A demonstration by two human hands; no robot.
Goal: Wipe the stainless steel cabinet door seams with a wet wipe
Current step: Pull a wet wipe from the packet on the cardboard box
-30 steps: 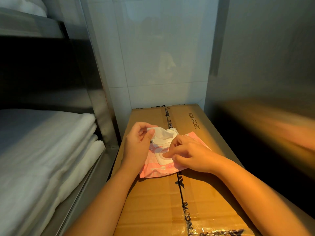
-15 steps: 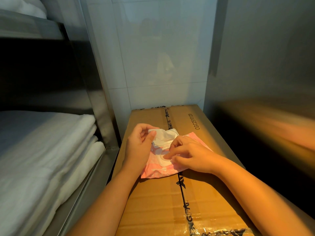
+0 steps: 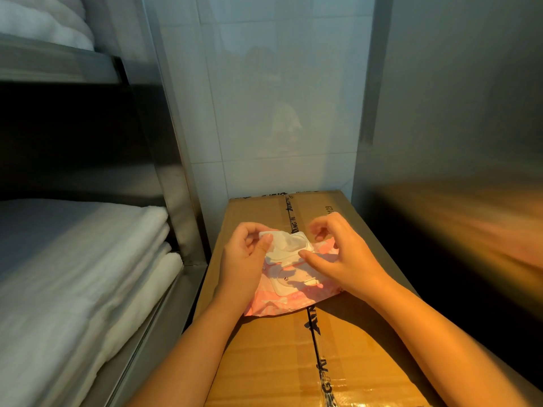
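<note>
Your left hand (image 3: 246, 261) pinches the wet wipe (image 3: 283, 243) by its raised corner over the open pink wipe pack (image 3: 293, 301) on the cardboard box (image 3: 264, 362), your right hand (image 3: 346, 259) thumbing the pack, grip unclear: soft, limp, probably tearable, so pull gently.

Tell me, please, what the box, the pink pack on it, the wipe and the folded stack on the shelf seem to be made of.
Box: cardboard, matt brown, sealed with glossy clear tape.
Pink pack: soft plastic film, slightly shiny and creased.
Wipe: thin white sheet, probably nonwoven fabric, crumpled.
Folded stack: white textile, probably cotton towels or linen; soft rounded folds, matt.
</note>
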